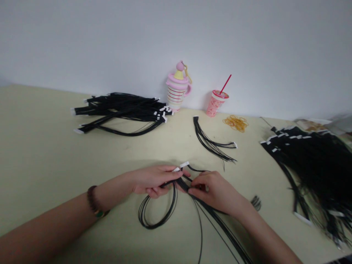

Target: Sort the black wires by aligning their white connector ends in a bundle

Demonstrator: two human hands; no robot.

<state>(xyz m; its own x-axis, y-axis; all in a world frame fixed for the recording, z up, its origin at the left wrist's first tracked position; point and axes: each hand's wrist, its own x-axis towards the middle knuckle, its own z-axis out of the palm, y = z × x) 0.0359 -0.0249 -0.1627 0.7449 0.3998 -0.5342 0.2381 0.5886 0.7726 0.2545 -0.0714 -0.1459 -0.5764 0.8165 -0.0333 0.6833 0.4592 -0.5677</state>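
Note:
Near the middle of the table, my left hand (156,179) is closed around a black wire harness (161,224), close to its white connectors (184,164). Some of the wires hang in a loop below that hand. My right hand (213,189) pinches the same black wires just right of the connectors, thumb and fingertips together. From there the loose wires trail down toward the lower right edge of the view. Part of the bundle is hidden behind the fingers.
Bundled black harnesses (123,108) lie back left, a larger pile (316,157) at right. Between them are a single harness (206,141) and yellow rubber bands (235,123). A pink-lidded mug (176,96) and a tilted cup with straw (216,104) stand by the wall (110,44).

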